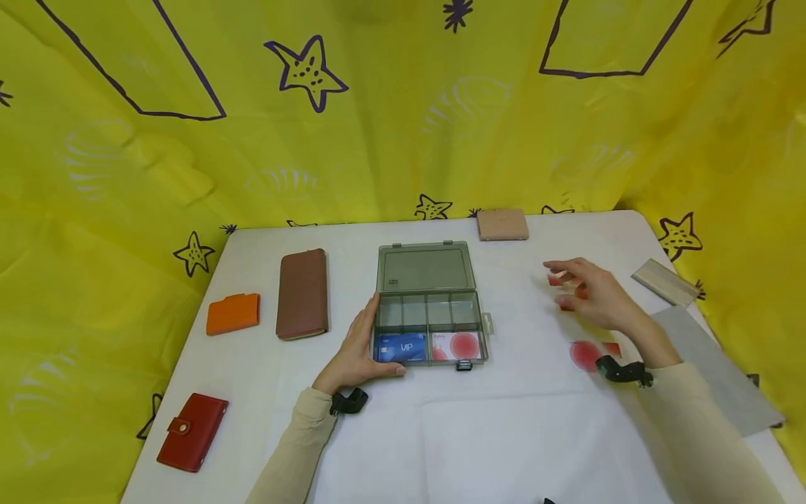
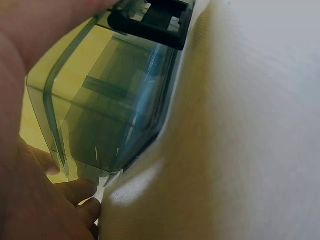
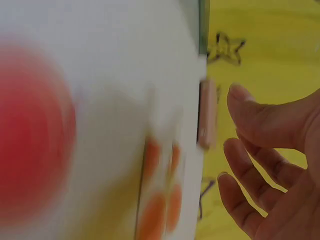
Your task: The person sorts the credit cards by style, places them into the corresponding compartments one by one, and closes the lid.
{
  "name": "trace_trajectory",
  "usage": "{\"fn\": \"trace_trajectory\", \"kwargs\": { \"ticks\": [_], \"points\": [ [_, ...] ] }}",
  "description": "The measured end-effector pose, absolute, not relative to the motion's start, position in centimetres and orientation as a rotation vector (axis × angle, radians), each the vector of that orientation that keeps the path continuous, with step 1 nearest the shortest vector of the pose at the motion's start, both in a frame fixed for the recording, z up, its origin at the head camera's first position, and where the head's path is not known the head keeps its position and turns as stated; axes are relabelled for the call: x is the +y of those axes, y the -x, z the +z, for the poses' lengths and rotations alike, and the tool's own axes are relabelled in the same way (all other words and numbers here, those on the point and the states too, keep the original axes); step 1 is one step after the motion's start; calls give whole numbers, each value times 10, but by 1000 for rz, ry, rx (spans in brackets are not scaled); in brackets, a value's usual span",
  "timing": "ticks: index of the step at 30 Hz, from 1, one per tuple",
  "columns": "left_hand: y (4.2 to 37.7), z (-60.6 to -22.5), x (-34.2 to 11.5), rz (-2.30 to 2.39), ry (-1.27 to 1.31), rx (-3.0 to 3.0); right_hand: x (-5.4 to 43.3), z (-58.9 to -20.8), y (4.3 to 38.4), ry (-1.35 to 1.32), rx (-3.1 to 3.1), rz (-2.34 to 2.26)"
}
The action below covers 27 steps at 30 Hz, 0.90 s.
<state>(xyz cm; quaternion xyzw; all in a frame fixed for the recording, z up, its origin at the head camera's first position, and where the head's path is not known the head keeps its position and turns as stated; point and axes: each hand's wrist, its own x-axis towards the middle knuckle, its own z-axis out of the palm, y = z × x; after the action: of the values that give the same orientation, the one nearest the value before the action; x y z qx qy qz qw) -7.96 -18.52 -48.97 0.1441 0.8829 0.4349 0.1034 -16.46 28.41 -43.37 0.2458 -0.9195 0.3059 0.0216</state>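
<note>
My left hand (image 1: 357,357) holds the front left corner of a clear grey plastic compartment box (image 1: 426,310), fingers along its left side and thumb along its front. The box's lid (image 1: 426,269) lies back. In its front compartments are a blue VIP card (image 1: 401,348) and a white card with red circles (image 1: 456,346). My right hand (image 1: 595,290) hovers over the table's right side with loosely bent fingers, nothing visible between them. Partly hidden beneath it are red-marked cards (image 1: 564,302). A card with a red circle (image 1: 585,355) lies nearer, by the right wrist.
On the left lie a brown long wallet (image 1: 302,294), an orange card holder (image 1: 233,313) and a red snap wallet (image 1: 192,432). A beige wallet (image 1: 502,225) lies at the back edge. To the right are a silvery flat case (image 1: 666,282) and a grey sheet (image 1: 718,371).
</note>
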Motion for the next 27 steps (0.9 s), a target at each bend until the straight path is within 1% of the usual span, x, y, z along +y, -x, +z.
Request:
{"fn": "trace_trajectory", "kwargs": {
  "ticks": [5,10,16,27],
  "points": [
    [81,-491,-185,1286,-445,2622,322,-434,193,-650,-2997,885],
    [79,-490,-185,1280,-420,2613,340,-442,213,-577,-3140,914],
    [78,-490,-184,1292,-409,2615,346,-452,222,-607,-3218,865],
    [81,-493,-184,1311,-434,2612,344,-453,227,-592,-3220,816]
  ]
}}
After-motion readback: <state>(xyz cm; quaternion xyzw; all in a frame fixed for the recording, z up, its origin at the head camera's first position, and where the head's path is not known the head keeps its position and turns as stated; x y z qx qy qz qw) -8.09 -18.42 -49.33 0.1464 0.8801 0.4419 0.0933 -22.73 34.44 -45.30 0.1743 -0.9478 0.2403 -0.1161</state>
